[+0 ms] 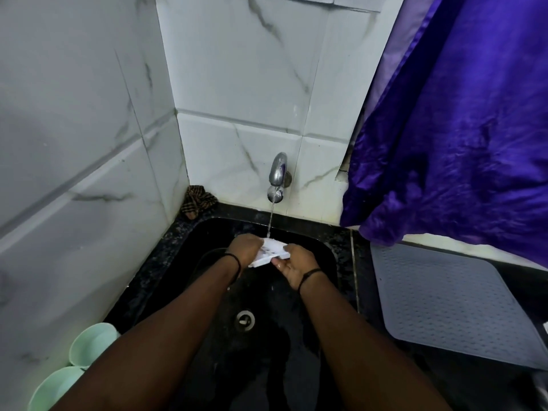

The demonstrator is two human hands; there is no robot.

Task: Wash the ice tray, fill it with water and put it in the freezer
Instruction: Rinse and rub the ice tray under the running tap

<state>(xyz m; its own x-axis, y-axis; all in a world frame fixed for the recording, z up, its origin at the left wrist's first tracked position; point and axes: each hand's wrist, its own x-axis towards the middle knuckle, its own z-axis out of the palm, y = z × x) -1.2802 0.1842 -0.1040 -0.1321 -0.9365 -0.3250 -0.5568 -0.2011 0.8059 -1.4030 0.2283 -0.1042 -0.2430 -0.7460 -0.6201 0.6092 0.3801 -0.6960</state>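
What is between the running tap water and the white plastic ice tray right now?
Nothing visible: the stream from the chrome tap lands directly on the white plastic ice tray, gripped by the left hand and right hand.

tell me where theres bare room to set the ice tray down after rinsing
The grey mat right of the sink, below the purple curtain, is bare. The sink floor around the drain is open too. Left is crowded: green bowls near, checked cloth in the far corner.
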